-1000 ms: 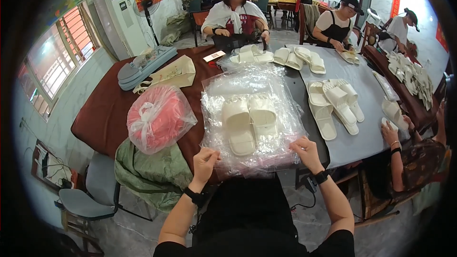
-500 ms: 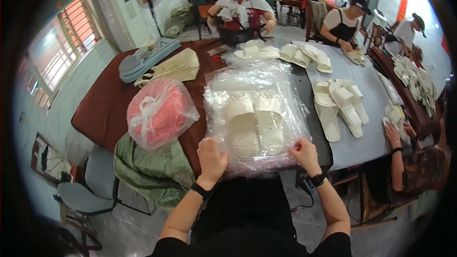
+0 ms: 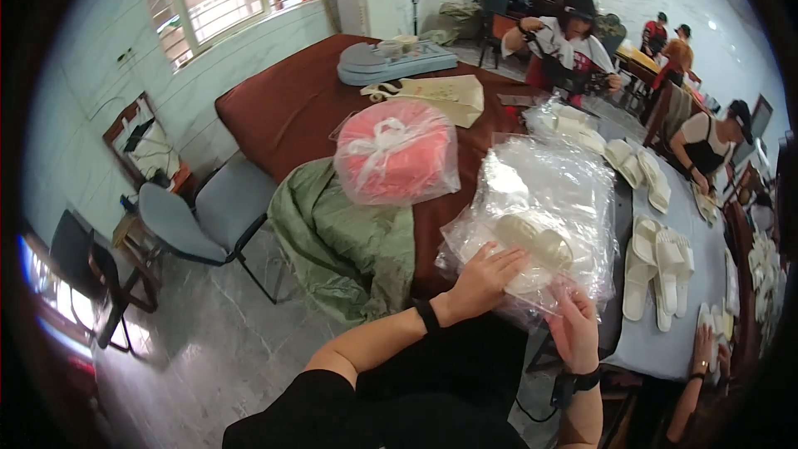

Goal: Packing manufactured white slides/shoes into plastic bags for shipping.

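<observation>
A pair of cream slippers (image 3: 536, 239) lies inside a clear plastic bag (image 3: 587, 259), on top of a stack of clear bags (image 3: 549, 179) at the table's near edge. Across the bagged slippers rests my left hand (image 3: 486, 281), its fingers stretched out and close together. My right hand (image 3: 573, 324) pinches the near edge of the plastic bag between thumb and fingers. Part of the slippers is hidden under my left hand and behind glare on the film.
Left of the stack sit a pink bundle in tied clear plastic (image 3: 392, 150) and a green woven sack (image 3: 341, 241). Farther back are a canvas bag (image 3: 449, 96) and a blue-grey case (image 3: 391, 64). Loose slippers (image 3: 657, 270) lie on the right-hand table, where co-workers handle others.
The view has swung left. My left hand has moved from the bag's left side onto the slippers, and my hands are closer together. The bagged slippers now lie at an angle.
</observation>
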`<state>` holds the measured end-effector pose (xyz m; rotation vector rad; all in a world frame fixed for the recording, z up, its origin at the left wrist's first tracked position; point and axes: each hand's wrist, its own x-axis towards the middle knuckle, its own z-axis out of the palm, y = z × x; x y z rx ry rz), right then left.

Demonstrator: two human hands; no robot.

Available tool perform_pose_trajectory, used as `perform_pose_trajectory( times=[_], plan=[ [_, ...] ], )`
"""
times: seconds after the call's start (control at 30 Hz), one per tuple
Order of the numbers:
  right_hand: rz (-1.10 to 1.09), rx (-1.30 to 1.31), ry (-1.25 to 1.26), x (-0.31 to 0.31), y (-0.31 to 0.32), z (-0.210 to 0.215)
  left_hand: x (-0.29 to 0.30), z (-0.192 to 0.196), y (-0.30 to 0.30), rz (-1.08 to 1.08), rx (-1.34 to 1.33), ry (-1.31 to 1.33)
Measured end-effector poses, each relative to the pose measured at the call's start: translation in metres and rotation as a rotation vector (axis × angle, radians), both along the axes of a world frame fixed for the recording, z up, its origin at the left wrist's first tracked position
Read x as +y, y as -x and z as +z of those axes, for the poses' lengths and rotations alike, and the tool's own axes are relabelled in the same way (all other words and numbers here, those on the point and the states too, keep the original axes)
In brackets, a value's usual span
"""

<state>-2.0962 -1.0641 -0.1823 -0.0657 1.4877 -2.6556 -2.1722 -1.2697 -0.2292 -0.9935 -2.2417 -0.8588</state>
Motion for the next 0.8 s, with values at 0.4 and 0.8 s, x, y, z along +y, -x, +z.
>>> perform_pose_trajectory(
  times=[0.4,0.8],
  plan=[
    [0.149,-0.085,0.148,-0.042,-0.010,-0.038,-0.033,-0.013,-0.057,-0.019,0.074,0.173],
    [-0.046,-0.119,-0.049,-0.085,-0.001,0.008,-0.222,0.004,-0.105,0.397,-0.410,-0.441]
  ],
)
